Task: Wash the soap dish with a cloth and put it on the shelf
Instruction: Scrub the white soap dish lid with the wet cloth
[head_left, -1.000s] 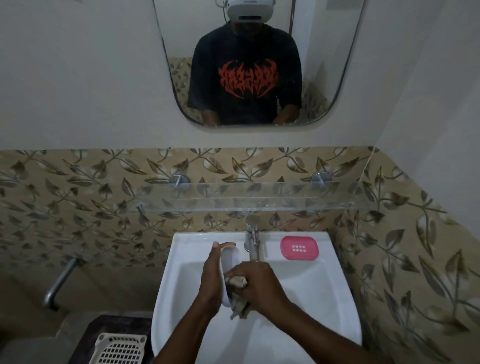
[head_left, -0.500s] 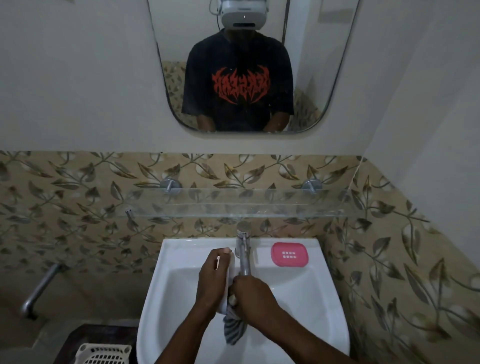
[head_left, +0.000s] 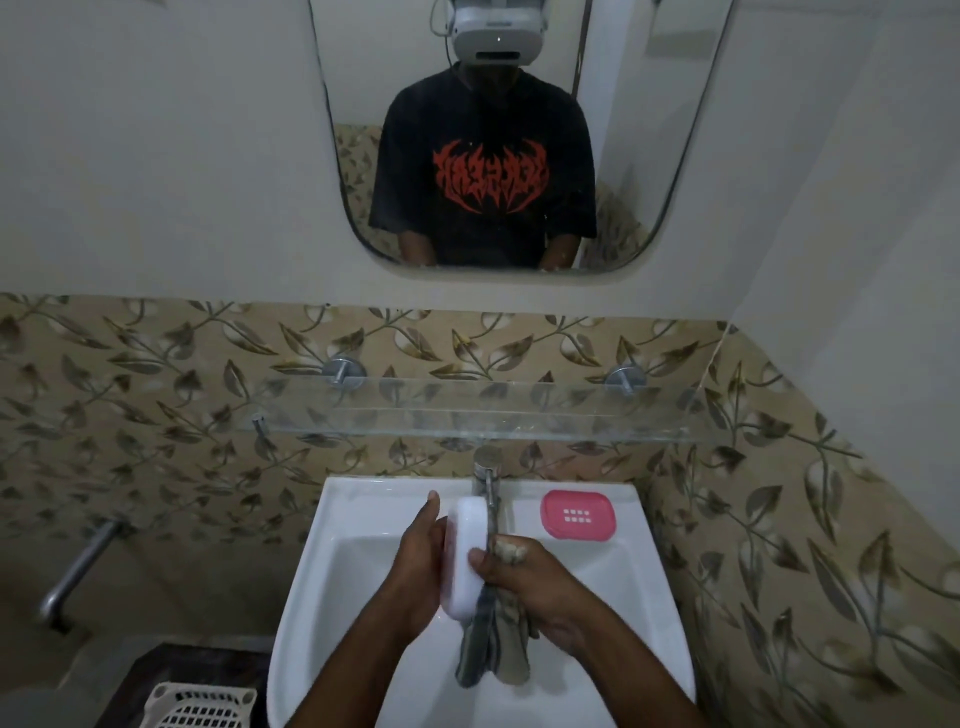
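I hold the soap dish (head_left: 465, 556) just in front of the tap (head_left: 485, 473), over the bowl of the white washbasin (head_left: 363, 519). The dish is white and glossy, an oblong with rounded ends and smooth, plain sides. It stands on its long edge, and its far end almost reaches the tap's spout. My left hand (head_left: 415, 566) grasps it from the side away from the tap, palm flat against it and thumb stretched up along its back edge. The other fingers of that hand are hidden behind the dish.

My right hand (head_left: 535, 587) is below the tap and a little to its right, its fingers (head_left: 530, 564) clenched around a bunched cloth (head_left: 493, 649). The thumb of that hand presses on the dish's near face. The cloth is grey with darker stripes and looks wet. One wad pokes out above my knuckles, and the rest hangs down in folds into the bowl.

Right of the tap, a pink tray (head_left: 577, 514) with rows of small slots lies flat on the basin's ledge. Above the tap a clear glass shelf (head_left: 467, 410) is fixed to the leaf-patterned tiles. Far below and left of the tap, a white slotted basket (head_left: 200, 706) sits beside the basin.
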